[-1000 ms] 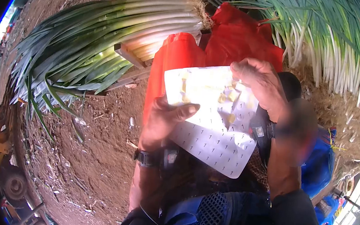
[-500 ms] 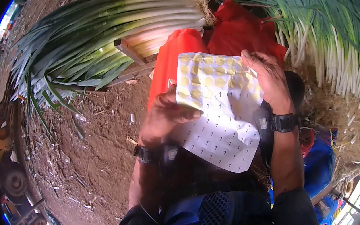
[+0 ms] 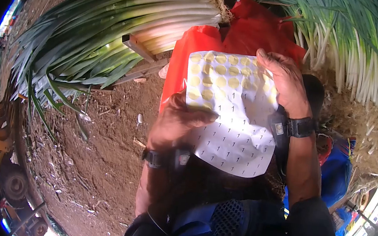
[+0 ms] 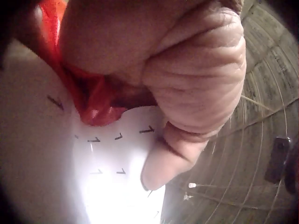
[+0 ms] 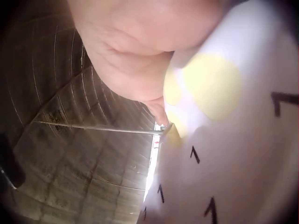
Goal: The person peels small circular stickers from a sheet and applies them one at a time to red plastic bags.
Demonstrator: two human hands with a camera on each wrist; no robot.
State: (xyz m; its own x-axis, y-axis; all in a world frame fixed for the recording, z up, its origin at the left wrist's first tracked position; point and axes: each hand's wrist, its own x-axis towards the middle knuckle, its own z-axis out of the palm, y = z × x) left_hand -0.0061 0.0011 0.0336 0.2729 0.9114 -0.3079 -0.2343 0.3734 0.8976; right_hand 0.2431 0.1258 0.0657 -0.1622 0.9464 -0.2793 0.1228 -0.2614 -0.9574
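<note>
A white sticker sheet [image 3: 237,145] is held up in front of the lap, with rows of pale yellow round spots at its top and rows of printed "1" marks below. My left hand [image 3: 174,121] grips its left edge, the thumb lying across the front; in the left wrist view this thumb [image 4: 170,158] presses on the paper. At the upper right corner, my right hand [image 3: 287,83] pinches the sheet, thumb along the top edge. The right wrist view shows the right hand [image 5: 135,51] against the paper's edge beside yellow spots [image 5: 212,86]. The paper is slightly wavy.
Red bags [image 3: 261,32] lie just beyond the sheet. Thick leeks [image 3: 130,21] rest on a metal frame [image 3: 138,48] at left; thinner green stalks [image 3: 347,57] stand at right. Bare soil [image 3: 94,163] spreads to the left, and a blue bag [image 3: 335,176] sits at right.
The sheet has tipped out of the glare and moved slightly up and right, so its yellow spots show clearly. Both hands moved with it and kept hold.
</note>
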